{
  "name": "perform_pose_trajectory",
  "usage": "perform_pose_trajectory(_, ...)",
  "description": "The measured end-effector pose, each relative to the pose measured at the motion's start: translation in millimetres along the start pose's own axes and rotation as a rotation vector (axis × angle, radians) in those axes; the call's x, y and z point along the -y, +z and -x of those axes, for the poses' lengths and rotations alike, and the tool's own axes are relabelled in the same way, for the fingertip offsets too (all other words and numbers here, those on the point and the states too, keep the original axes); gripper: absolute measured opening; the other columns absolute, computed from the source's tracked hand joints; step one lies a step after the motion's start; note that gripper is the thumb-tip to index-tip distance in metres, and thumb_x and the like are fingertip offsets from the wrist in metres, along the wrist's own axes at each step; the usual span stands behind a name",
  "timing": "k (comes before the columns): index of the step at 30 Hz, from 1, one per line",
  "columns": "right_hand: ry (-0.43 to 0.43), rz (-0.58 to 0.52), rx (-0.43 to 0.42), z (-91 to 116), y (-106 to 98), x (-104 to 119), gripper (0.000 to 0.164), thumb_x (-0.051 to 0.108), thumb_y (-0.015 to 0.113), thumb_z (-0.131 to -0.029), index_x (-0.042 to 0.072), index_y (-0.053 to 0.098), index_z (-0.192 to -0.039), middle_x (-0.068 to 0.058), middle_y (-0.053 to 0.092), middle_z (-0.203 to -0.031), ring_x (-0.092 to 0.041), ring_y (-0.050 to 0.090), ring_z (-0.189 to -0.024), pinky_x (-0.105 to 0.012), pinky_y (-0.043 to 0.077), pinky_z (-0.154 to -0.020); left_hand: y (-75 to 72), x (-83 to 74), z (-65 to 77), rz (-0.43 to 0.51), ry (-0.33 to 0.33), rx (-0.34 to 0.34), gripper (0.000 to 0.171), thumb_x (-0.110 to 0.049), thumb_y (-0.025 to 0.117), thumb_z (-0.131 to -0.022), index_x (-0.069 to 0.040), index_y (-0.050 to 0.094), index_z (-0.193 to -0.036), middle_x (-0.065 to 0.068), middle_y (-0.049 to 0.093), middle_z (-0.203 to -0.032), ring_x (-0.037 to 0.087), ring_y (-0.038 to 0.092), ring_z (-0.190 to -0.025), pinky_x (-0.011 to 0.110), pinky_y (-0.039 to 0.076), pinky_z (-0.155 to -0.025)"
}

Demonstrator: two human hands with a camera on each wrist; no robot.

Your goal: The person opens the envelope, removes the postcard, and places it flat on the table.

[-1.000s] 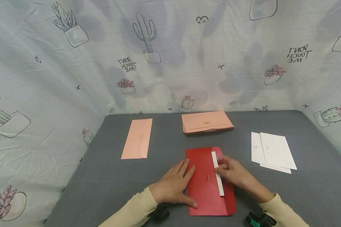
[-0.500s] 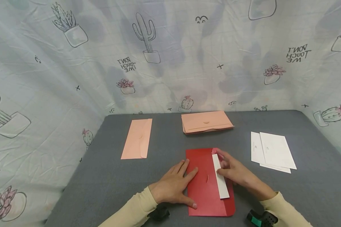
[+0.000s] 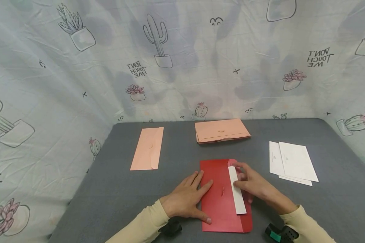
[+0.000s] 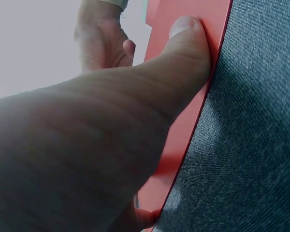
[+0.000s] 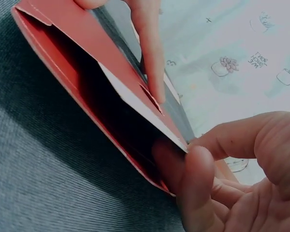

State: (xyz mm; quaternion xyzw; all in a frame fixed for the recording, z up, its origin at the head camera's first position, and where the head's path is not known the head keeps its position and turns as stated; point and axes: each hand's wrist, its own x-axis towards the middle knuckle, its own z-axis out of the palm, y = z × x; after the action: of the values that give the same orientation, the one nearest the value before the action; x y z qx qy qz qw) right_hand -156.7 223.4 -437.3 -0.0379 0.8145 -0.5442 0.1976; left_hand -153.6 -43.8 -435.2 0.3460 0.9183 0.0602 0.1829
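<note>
A red envelope (image 3: 211, 195) lies on the grey table with its opening toward the right. My left hand (image 3: 187, 195) rests on its left side with fingers spread; in the left wrist view the thumb (image 4: 186, 48) presses near the envelope's edge. A white card (image 3: 237, 194) sticks partway out of the opening. My right hand (image 3: 253, 182) pinches the card at its edge. In the right wrist view the envelope's mouth gapes, and a finger of the right hand reaches into it behind the card (image 5: 135, 104). The rest of the card is hidden inside.
A single pink envelope (image 3: 146, 149) lies at the back left. A stack of pink envelopes (image 3: 221, 130) sits at the table's far edge. White cards (image 3: 298, 162) overlap on the right. A patterned cloth (image 3: 182, 60) hangs behind the grey table (image 3: 103, 189).
More of the white card shows from the envelope, as its edge has shifted slightly to the right. My right hand has moved a little with it. The left hand has stayed in place.
</note>
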Motion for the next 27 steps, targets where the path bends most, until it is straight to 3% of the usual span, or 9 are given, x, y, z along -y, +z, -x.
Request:
perform_pose_trajectory(7,0.006,-0.076,0.0,0.7,-2.2,-1.2,0.068,0.002,0.062,-0.092,-0.003,0.025,-0.15,-0.016,0.067,-0.099,-0.021,0.068,-0.074,-0.037,0.059,-0.054,-1.2,-0.7,0.4,-0.009,-0.004,-0.003,0.111,-0.076,0.073,-0.073,-0.028,0.026,-0.162,0.012,0.014,-0.171,0.033,0.018,-0.157,0.047,0.028,-0.125)
perform_pose_trajectory(12,0.018,-0.074,-0.017,1.2,-3.1,-2.2,0.069,0.004,0.063,-0.094,-0.004,0.024,-0.15,-0.018,0.069,-0.104,-0.022,0.071,-0.082,-0.039,0.062,-0.066,-1.6,-0.9,0.2,-0.003,-0.007,0.004,0.111,-0.076,0.072,-0.073,-0.028,0.026,-0.162,0.012,0.014,-0.171,0.033,0.018,-0.157,0.048,0.028,-0.125)
perform_pose_trajectory(19,0.0,-0.026,-0.026,0.5,-5.2,-4.6,0.062,0.008,0.064,-0.094,-0.014,0.034,-0.144,-0.016,0.074,-0.099,-0.021,0.071,-0.079,-0.036,0.062,-0.064,-0.7,-0.3,0.2,-0.007,0.005,-0.005,0.111,-0.076,0.072,-0.073,-0.027,0.026,-0.162,0.014,0.015,-0.17,0.033,0.019,-0.157,0.048,0.028,-0.125)
perform_pose_trajectory(27,0.063,-0.051,-0.06,-2.2,-4.2,-4.6,0.043,0.013,0.064,-0.096,-0.01,0.048,-0.128,-0.011,0.073,-0.092,-0.02,0.07,-0.074,-0.035,0.062,-0.063,1.8,3.4,-1.4,-0.01,0.09,-0.01,0.112,-0.074,0.07,-0.078,-0.018,0.023,-0.163,0.002,0.014,-0.172,0.021,0.015,-0.159,0.05,0.021,-0.126)
